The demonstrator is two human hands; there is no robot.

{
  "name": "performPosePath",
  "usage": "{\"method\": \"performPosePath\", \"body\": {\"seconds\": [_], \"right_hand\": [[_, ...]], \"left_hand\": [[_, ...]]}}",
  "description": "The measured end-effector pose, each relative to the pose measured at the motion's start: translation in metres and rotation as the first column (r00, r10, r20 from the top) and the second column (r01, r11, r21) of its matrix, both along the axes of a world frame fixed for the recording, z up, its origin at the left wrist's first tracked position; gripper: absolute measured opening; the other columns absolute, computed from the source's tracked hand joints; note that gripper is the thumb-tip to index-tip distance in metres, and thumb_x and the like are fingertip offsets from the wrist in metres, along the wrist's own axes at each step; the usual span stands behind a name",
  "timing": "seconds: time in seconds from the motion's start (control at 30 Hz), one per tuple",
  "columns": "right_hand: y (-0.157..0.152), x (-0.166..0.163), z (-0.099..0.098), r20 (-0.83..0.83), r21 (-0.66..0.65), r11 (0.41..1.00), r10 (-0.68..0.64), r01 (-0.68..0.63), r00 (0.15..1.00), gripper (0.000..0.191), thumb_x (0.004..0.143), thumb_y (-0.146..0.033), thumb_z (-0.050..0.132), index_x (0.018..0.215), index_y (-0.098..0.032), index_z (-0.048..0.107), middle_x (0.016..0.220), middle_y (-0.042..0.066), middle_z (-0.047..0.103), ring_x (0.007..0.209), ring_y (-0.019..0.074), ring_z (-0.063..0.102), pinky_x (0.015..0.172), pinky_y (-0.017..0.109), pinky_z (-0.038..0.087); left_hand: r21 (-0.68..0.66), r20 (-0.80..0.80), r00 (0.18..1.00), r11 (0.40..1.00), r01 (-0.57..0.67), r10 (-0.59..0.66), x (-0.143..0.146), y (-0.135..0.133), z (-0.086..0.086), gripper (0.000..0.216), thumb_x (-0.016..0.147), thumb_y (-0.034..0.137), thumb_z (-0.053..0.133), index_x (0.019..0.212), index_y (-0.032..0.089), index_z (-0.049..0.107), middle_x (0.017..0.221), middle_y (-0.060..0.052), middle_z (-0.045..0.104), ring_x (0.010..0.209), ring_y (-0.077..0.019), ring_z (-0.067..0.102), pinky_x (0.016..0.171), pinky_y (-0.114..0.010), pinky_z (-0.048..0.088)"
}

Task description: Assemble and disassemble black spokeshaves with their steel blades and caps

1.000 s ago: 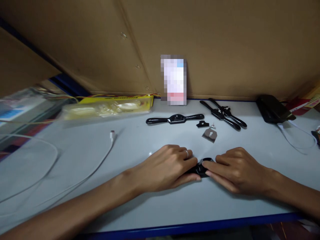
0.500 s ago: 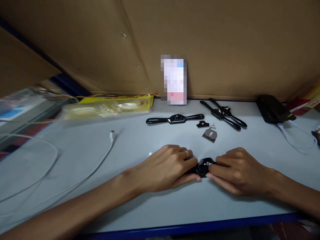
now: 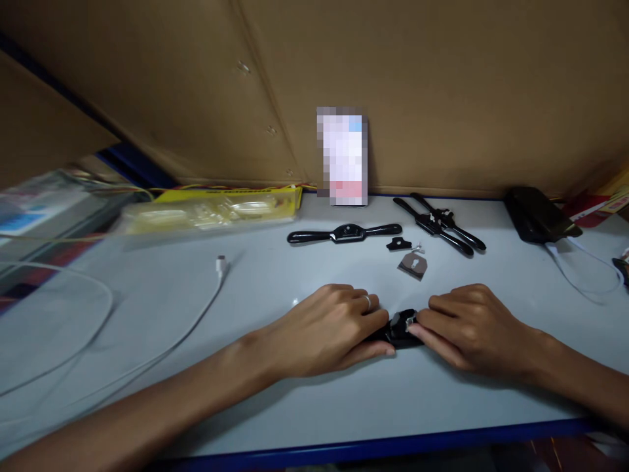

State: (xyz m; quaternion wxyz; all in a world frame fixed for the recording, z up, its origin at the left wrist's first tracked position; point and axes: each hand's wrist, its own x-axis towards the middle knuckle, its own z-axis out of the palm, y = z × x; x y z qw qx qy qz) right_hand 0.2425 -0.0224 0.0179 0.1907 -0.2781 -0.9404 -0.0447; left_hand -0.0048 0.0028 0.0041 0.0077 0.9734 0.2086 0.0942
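A black spokeshave (image 3: 401, 333) lies low over the table between my hands. My left hand (image 3: 339, 324) is closed around its left handle, which is mostly hidden. At the spokeshave's middle, the thumb and finger of my right hand (image 3: 466, 328) pinch a small silvery screw (image 3: 409, 322). The spokeshave's right end is covered by that hand. Beyond my hands lie a flat blade (image 3: 413, 266) with a slot, a black cap piece (image 3: 398, 243) and a small silvery screw, thin and bright (image 3: 419, 248). Another black spokeshave body (image 3: 348, 233) rests farther back.
Two more spokeshaves (image 3: 439, 224) lie side by side at back right, near a black box-like object (image 3: 538, 216). A phone (image 3: 346, 160) with a blurred screen leans on the cardboard wall (image 3: 442, 85). Plastic-wrapped yellow packaging (image 3: 211, 213) and a white cable (image 3: 196, 321) are at left.
My right thumb and fingers have shifted slightly, the thumb moving up onto the silvery screw. More of the spokeshave's lower edge shows. My left hand has stayed in place.
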Motion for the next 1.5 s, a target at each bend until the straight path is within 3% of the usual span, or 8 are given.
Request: {"method": "performPosePath", "body": {"seconds": [0.17, 0.3, 0.43, 0.57, 0.8, 1.1, 1.33, 1.5], "right_hand": [[-0.002, 0.001, 0.002, 0.021, -0.08, 0.996, 0.035, -0.033, 0.999, 0.027, 0.103, -0.025, 0.045, 0.094, -0.016, 0.069, 0.065, -0.001, 0.061, 0.051, 0.0113, 0.045, 0.053, 0.032, 0.025], [-0.003, 0.0, 0.003, 0.047, -0.116, 0.989, 0.096, -0.09, 0.994, 0.029, 0.102, -0.025, 0.046, 0.083, -0.017, 0.066, 0.066, -0.001, 0.059, 0.052, 0.0106, 0.043, 0.053, 0.031, 0.025], [0.001, 0.0, 0.0, -0.002, -0.033, 0.999, 0.026, -0.027, 1.0, 0.037, 0.103, -0.025, 0.045, 0.071, -0.016, 0.062, 0.061, -0.001, 0.057, 0.049, 0.01, 0.04, 0.053, 0.031, 0.024], [0.001, 0.0, -0.002, -0.019, -0.031, 0.999, -0.022, 0.021, 1.0, 0.033, 0.103, -0.027, 0.045, 0.082, -0.014, 0.068, 0.061, 0.0, 0.058, 0.05, 0.0113, 0.043, 0.054, 0.032, 0.025], [-0.004, -0.001, -0.001, 0.008, -0.196, 0.979, 0.066, -0.064, 0.998, 0.025, 0.102, -0.024, 0.045, 0.097, -0.016, 0.069, 0.073, 0.0, 0.061, 0.055, 0.0114, 0.044, 0.053, 0.03, 0.026], [-0.003, -0.003, -0.002, 0.022, -0.224, 0.97, -0.087, 0.09, 0.996, 0.026, 0.102, -0.032, 0.048, 0.113, -0.017, 0.066, 0.084, 0.004, 0.059, 0.063, 0.0139, 0.049, 0.054, 0.028, 0.03], [-0.002, -0.003, -0.007, -0.047, -0.231, 0.973, -0.025, 0.014, 0.999, 0.025, 0.101, -0.022, 0.046, 0.1, -0.016, 0.07, 0.076, 0.002, 0.056, 0.061, 0.0126, 0.046, 0.055, 0.027, 0.032], [-0.003, -0.004, -0.006, -0.11, -0.316, 0.949, -0.018, -0.018, 0.994, 0.024, 0.101, -0.028, 0.05, 0.098, -0.016, 0.071, 0.082, 0.003, 0.058, 0.063, 0.0111, 0.048, 0.057, 0.025, 0.035]], "left_hand": [[-0.007, 0.008, 1.0, 1.0, -0.002, 0.002, 0.0, 0.001, -0.001, 0.046, 0.105, 0.05, 0.035, 0.079, 0.019, 0.056, 0.069, 0.0, 0.06, 0.058, -0.0151, 0.054, 0.057, -0.031, 0.035], [-0.006, 0.014, 1.0, 1.0, 0.001, -0.001, 0.0, 0.001, 0.0, 0.047, 0.105, 0.05, 0.034, 0.078, 0.018, 0.056, 0.069, 0.0, 0.059, 0.058, -0.0146, 0.053, 0.057, -0.031, 0.034], [0.0, 0.009, 1.0, 1.0, 0.0, 0.0, 0.001, 0.0, 0.001, 0.048, 0.105, 0.051, 0.033, 0.078, 0.018, 0.056, 0.068, 0.0, 0.059, 0.057, -0.0142, 0.053, 0.057, -0.03, 0.034], [0.006, 0.002, 1.0, 1.0, -0.008, 0.008, 0.001, 0.0, 0.001, 0.048, 0.105, 0.051, 0.034, 0.078, 0.018, 0.057, 0.069, 0.0, 0.06, 0.058, -0.0141, 0.055, 0.056, -0.031, 0.035], [-0.012, 0.016, 1.0, 1.0, -0.003, 0.003, 0.001, 0.0, 0.001, 0.046, 0.105, 0.05, 0.036, 0.079, 0.018, 0.057, 0.069, 0.001, 0.06, 0.058, -0.0142, 0.055, 0.056, -0.031, 0.036], [0.003, 0.009, 1.0, 1.0, -0.006, 0.006, 0.001, 0.0, 0.002, 0.049, 0.105, 0.051, 0.033, 0.08, 0.018, 0.059, 0.07, 0.0, 0.06, 0.057, -0.0143, 0.054, 0.055, -0.031, 0.037], [-0.004, -0.011, 1.0, 1.0, -0.005, 0.005, 0.001, 0.0, 0.001, 0.048, 0.105, 0.051, 0.034, 0.08, 0.018, 0.058, 0.07, 0.0, 0.061, 0.059, -0.0144, 0.056, 0.056, -0.03, 0.037], [-0.006, 0.001, 1.0, 1.0, -0.002, 0.002, 0.0, 0.0, 0.0, 0.045, 0.104, 0.051, 0.037, 0.08, 0.018, 0.056, 0.07, 0.0, 0.06, 0.059, -0.0154, 0.055, 0.057, -0.03, 0.036]]}}
